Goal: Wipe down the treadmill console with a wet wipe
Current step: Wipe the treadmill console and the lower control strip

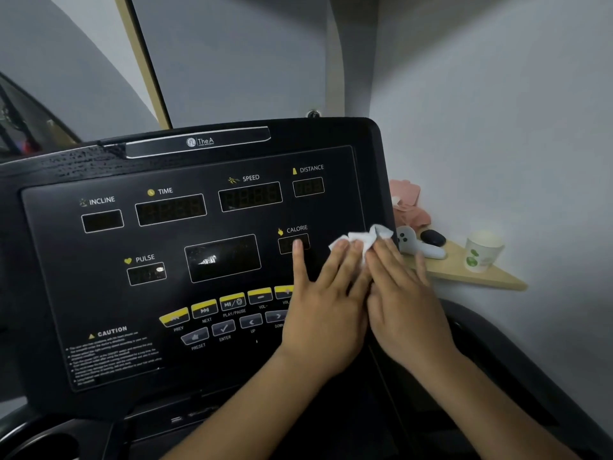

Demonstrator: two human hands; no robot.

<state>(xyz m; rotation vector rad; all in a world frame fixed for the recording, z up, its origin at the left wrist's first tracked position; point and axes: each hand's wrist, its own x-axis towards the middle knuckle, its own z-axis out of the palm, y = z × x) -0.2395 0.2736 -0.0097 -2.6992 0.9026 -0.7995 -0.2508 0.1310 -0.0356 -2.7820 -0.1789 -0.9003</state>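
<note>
Left hand (326, 303) and right hand (403, 300) press wipe (363, 239) on console (199, 227)

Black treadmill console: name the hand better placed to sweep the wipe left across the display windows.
Left, probably. The left hand lies flat on the crumpled white wet wipe, forefinger reaching the CALORIE window of the black treadmill console; the right hand sits at its right edge.

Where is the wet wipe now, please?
In the head view, the wet wipe sits at the console's right edge, right of the CALORIE display, partly beneath the left hand and right hand.
</note>
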